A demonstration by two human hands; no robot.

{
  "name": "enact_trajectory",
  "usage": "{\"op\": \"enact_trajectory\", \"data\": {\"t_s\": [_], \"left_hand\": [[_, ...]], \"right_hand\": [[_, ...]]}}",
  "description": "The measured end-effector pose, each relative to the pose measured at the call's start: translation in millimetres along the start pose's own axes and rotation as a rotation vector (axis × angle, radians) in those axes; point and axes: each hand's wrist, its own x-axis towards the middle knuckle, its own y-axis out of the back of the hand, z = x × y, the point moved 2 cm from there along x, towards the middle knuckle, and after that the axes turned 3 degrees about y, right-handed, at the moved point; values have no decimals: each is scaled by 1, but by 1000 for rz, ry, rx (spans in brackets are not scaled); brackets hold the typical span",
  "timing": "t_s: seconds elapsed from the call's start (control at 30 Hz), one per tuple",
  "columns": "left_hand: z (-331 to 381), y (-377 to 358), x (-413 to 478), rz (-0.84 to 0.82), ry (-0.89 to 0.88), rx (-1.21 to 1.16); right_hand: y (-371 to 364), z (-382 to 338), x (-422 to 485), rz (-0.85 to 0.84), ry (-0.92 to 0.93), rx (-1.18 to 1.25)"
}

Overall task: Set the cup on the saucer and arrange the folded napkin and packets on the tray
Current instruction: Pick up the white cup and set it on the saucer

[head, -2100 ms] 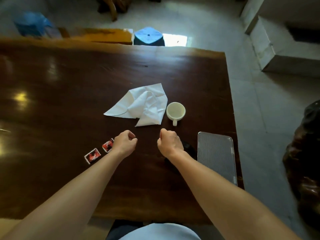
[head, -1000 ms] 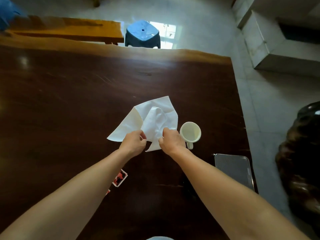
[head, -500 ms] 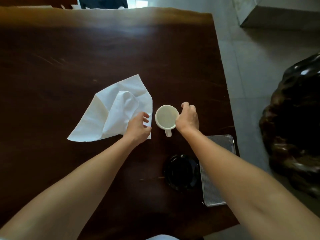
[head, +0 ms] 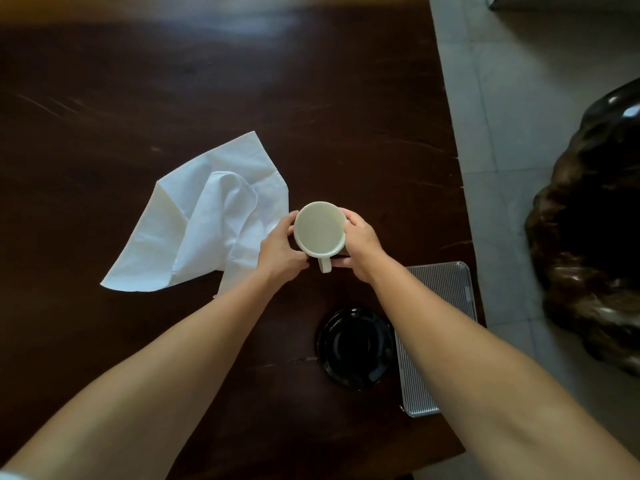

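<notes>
While both hands were wrapped around the cup (head: 320, 231), it sat upright between them, mouth facing up at the camera and its little handle (head: 325, 264) pointing back toward the person. The left hand (head: 280, 251) cupped the left side of it, fingers curled around the wall and thumb up near the rim. The right hand (head: 362, 247) did the same on the other side, fingers bent around the far edge. So both were closed on the cup, not loose. Couldn't really tell whether the cup was lifted off the table (head: 138, 98) or still sitting on it, since the view was straight down. It looked empty inside, just pale cream all the way.

The napkin (head: 204, 223) was lying just left of the cup, white, crumpled and not folded flat at all, with one corner sticking up toward the far side and a loose flap running under the left wrist. It was touching or nearly touching the left hand.

Closer to the person, the black saucer (head: 355, 348) sat bare on the dark wood, nothing on it. Right beside it, on its right, was the silvery ribbed tray (head: 440, 292), close to the table's right edge, partly hidden under the right forearm. The saucer's edge looked like it was touching or overlapping the tray's side, hard to say which.

Off the right of the table was pale tiled floor (head: 502, 98) and some big dark glossy lump (head: 595, 220), couldn't make out what.
</notes>
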Motion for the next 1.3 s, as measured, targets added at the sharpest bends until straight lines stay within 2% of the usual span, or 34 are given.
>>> {"op": "enact_trajectory", "data": {"t_s": [0.2, 0.4, 0.7, 1.1, 1.3], "left_hand": [[1, -2, -4, -38, -2, -81], [4, 1, -18, -72, -23, -78], [18, 12, -74, -30, -95, -54], [-15, -9, -178, 28, -45, -139], [-40, -34, -217, 31, -76, -187]], "right_hand": [[3, 2, -5, -62, -3, 146], [4, 6, -24, -41, -3, 191], [6, 2, -82, -56, 58, 227], [28, 42, -173, -126, 69, 147], [53, 72, -208, -175, 76, 108]]}}
